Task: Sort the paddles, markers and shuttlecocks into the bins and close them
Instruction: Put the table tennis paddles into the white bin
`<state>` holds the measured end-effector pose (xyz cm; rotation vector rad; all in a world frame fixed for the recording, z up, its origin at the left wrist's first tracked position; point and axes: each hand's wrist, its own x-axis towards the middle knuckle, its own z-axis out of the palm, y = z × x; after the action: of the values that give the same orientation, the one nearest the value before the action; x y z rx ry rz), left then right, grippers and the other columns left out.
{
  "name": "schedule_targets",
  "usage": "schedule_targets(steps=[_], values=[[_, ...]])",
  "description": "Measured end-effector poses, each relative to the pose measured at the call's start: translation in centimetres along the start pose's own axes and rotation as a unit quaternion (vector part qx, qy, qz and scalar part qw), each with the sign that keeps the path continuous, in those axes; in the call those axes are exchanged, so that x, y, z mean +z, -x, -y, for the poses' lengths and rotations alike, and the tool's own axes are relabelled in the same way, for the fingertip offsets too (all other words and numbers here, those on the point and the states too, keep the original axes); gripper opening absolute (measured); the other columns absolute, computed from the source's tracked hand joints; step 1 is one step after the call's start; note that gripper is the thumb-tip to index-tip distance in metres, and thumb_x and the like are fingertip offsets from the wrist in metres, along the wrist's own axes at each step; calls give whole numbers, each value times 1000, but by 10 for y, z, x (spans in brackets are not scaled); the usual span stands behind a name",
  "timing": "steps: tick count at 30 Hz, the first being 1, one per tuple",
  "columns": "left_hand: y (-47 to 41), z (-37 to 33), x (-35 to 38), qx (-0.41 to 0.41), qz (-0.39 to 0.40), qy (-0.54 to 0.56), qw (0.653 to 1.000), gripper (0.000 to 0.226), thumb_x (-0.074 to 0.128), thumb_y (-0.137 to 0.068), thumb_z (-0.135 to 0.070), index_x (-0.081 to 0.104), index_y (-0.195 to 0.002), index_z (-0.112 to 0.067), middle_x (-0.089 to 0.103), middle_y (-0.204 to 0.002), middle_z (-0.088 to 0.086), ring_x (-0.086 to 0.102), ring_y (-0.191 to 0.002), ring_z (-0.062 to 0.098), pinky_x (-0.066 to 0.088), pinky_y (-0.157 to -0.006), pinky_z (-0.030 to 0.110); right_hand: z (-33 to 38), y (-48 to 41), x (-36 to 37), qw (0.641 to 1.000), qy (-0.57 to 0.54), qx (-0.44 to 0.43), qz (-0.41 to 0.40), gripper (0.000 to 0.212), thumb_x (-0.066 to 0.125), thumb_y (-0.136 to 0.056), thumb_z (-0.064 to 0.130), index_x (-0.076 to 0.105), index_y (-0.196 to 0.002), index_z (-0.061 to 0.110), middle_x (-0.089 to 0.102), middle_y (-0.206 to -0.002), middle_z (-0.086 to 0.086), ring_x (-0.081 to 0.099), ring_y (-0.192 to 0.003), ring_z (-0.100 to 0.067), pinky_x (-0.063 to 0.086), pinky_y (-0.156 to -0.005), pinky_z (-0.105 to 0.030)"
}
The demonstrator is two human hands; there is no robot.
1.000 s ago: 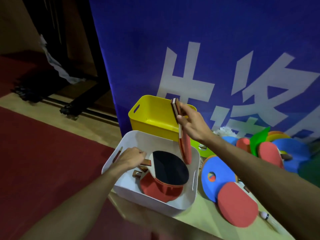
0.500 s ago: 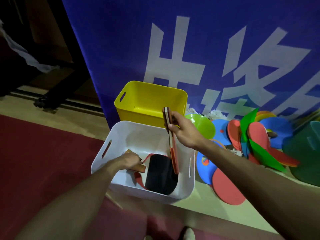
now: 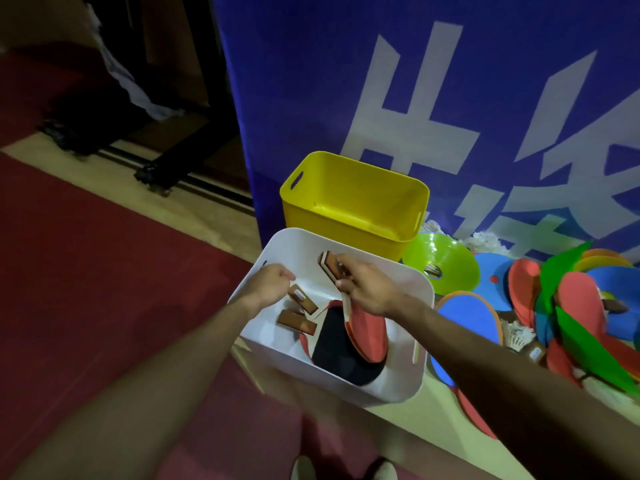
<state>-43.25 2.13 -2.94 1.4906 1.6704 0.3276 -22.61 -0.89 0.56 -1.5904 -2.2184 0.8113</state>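
Blue banner (image 3: 311, 98) behind floor (image 3: 104, 271). The right hand (image 3: 370, 289) grips the red paddle (image 3: 367, 334) by its handle; its long axis is tilted, handle up and away, blade down inside the white bin (image 3: 381, 389) over a black paddle (image 3: 339, 358). The left hand (image 3: 272, 284) curls at the bin's left wall; whether it holds anything cannot be told.

Right hand (image 3: 369, 289) holds a red paddle (image 3: 367, 332) inside the white bin (image 3: 424, 327)
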Motion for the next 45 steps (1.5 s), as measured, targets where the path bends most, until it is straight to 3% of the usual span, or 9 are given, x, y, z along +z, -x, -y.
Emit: schedule_targets(steps=[3, 10, 14, 20, 27, 32, 36, 41, 45], values=[[5, 0, -7, 7, -38, 71, 997, 35, 39, -89, -4, 68, -101, -20, 60, -115, -3, 53, -112, 15, 40, -91, 25, -4, -14, 23, 999, 18, 30, 27, 18, 55, -90, 17, 50, -106, 17, 58, -102, -4, 54, -94, -25, 41, -80, -34], [15, 9, -19, 0, -89, 126, 988, 38, 45, -86, -1, 66, -70, -28, 63, -95, -4, 57, -94, 15, 45, -84, 27, -3, -48, 71, 984, 125, 101, 80, 25, 49, -92, 31, 49, -115, 20, 59, -118, -8, 54, -111, -30, 41, -89, -41], [19, 10, -22, 0, -76, 139, 987, 32, 47, -88, -6, 66, -75, -29, 62, -88, -6, 58, -90, 14, 47, -86, 29, -3, -56, 83, 974, 175, 122, 78, 29, 47, -94, 26, 48, -121, 15, 58, -123, -11, 54, -114, -31, 40, -91, -41], [16, -8, -18, 25, -28, 157, 987, 28, 50, -88, -8, 65, -81, -30, 62, -92, -6, 59, -97, 16, 48, -91, 31, -24, -47, 64, 980, 112, 141, 88, 41, 53, -92, 21, 48, -131, 9, 55, -131, -13, 51, -120, -30, 45, -99, -38], [8, -57, 9, 89, 22, 187, 978, 21, 53, -90, -7, 66, -89, -23, 67, -95, 4, 62, -89, 14, 48, -77, 28, -24, -7, -10, 996, -2, 88, -11, 30, 57, -90, 10, 62, -120, 8, 67, -114, -9, 63, -101, -23, 44, -89, -27], [6, -105, 52, 139, 71, 212, 965, 22, 57, -85, 1, 65, -82, -19, 65, -85, 10, 61, -81, 20, 45, -76, 29, -56, 50, -57, 986, -26, 135, -98, 27, 57, -90, 8, 63, -117, 9, 68, -106, -6, 64, -87, -19, 41, -77, -17], [14, -137, 89, 170, 105, 218, 955, 28, 58, -85, 3, 63, -78, -23, 63, -82, 11, 59, -79, 21, 44, -75, 31, -92, 94, -82, 972, -30, 185, -141, 28, 56, -91, 7, 63, -117, 11, 67, -103, -1, 66, -86, -19, 45, -74, -20], [27, -169, 130, 186, 139, 219, 948, 29, 54, -87, 7, 61, -77, -19, 61, -77, 5, 57, -71, 17, 46, -67, 19, -138, 139, -99, 952, -68, 238, -181, 27, 55, -91, 10, 62, -116, 13, 64, -97, 3, 65, -88, -21, 54, -82, -44], [35, -193, 165, 181, 146, 196, 952, 23, 54, -87, 8, 61, -82, -14, 60, -79, 3, 55, -66, 14, 41, -52, 8, -178, 171, -105, 933, -106, 280, -201, 26, 55, -91, 11, 64, -115, 12, 67, -97, -1, 66, -88, -22, 54, -78, -38]])
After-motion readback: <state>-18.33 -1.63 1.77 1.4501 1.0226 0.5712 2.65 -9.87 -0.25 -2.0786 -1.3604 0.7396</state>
